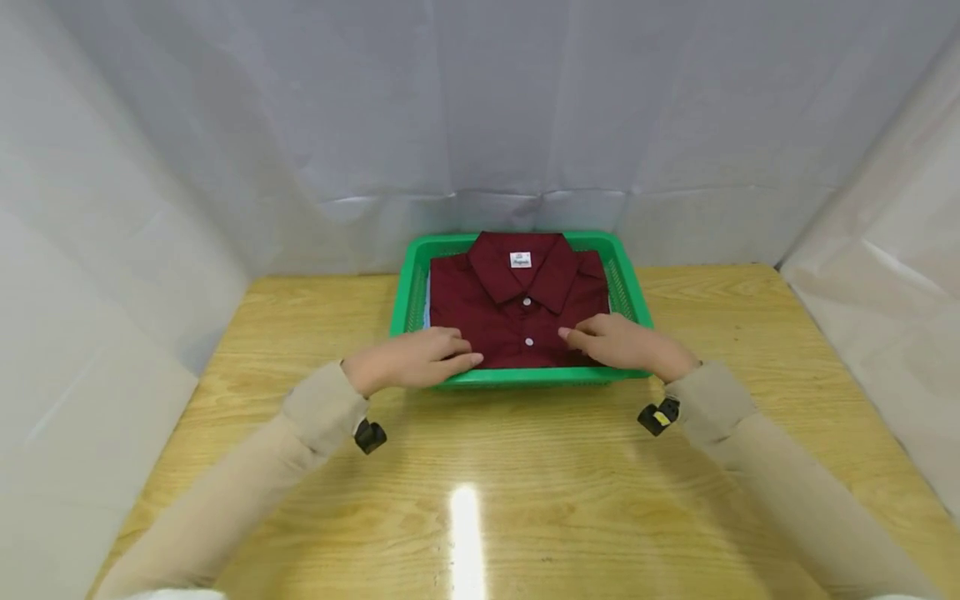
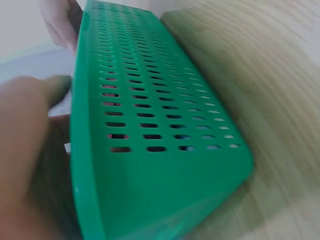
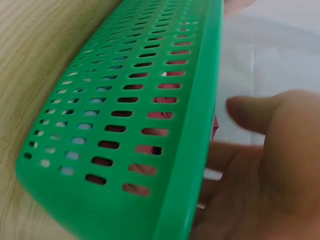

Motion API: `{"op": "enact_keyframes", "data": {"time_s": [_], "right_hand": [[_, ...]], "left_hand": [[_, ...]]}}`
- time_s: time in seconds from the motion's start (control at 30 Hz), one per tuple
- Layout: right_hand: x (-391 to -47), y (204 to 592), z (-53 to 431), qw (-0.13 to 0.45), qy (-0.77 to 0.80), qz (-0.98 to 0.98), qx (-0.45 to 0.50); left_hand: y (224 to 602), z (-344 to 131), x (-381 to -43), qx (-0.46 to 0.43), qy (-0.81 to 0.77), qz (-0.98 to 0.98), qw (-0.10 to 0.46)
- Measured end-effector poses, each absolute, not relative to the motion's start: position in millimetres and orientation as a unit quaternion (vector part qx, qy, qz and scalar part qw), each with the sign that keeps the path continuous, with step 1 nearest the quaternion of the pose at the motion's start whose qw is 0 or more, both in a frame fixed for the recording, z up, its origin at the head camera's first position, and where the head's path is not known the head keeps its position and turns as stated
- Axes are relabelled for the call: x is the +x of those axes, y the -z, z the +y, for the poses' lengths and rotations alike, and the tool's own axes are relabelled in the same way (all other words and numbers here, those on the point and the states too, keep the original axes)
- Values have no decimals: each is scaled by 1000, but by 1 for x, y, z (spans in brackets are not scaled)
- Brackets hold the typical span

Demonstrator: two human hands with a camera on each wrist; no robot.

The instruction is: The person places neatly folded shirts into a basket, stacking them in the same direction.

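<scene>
A folded maroon collared shirt (image 1: pixel 517 300) lies face up in a green plastic basket (image 1: pixel 525 377), its white buttons and neck label showing. My left hand (image 1: pixel 420 357) reaches over the front left corner, fingers on the shirt's lower left part. At the front right, my right hand (image 1: pixel 622 342) has its fingertips at the shirt's lower right part. In the right wrist view the right thumb (image 3: pixel 250 112) stands apart from the fingers, which pass behind the basket's rim. The left fingers are partly hidden behind the rim in the left wrist view.
Light blue fabric (image 1: pixel 427 304) shows along the shirt's left side and through the basket's slots. The basket stands at the back of a wooden table (image 1: pixel 540 483), close to a pale hanging curtain (image 1: pixel 525 100). More pale sheeting borders both sides.
</scene>
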State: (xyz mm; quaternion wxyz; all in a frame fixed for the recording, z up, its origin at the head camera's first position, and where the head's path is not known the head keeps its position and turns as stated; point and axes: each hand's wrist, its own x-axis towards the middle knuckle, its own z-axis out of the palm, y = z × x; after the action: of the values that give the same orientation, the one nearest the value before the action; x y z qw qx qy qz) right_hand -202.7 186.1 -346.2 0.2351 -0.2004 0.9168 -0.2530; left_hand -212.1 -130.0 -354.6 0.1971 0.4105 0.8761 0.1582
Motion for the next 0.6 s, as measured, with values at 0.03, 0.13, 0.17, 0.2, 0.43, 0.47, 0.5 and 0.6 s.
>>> {"op": "enact_keyframes", "data": {"time_s": [0.03,0.13,0.17,0.2,0.43,0.47,0.5,0.6], "right_hand": [[-200,347,187,236,245,915,-216],[-190,346,189,246,225,908,-254],[-186,346,190,248,222,904,-267],[-184,346,190,248,219,901,-280],[-173,352,192,187,180,911,-320],[-172,354,193,177,179,914,-319],[-172,356,193,167,176,917,-316],[-173,362,194,138,172,924,-311]], "left_hand": [[355,-132,-209,403,-157,880,198],[359,-137,-201,395,-132,891,180],[360,-138,-199,396,-117,895,167],[362,-139,-197,401,-102,898,150],[373,-140,-194,403,-11,913,59],[374,-139,-194,399,-6,915,53],[375,-138,-195,396,-4,917,48],[378,-136,-196,389,0,921,34]]}}
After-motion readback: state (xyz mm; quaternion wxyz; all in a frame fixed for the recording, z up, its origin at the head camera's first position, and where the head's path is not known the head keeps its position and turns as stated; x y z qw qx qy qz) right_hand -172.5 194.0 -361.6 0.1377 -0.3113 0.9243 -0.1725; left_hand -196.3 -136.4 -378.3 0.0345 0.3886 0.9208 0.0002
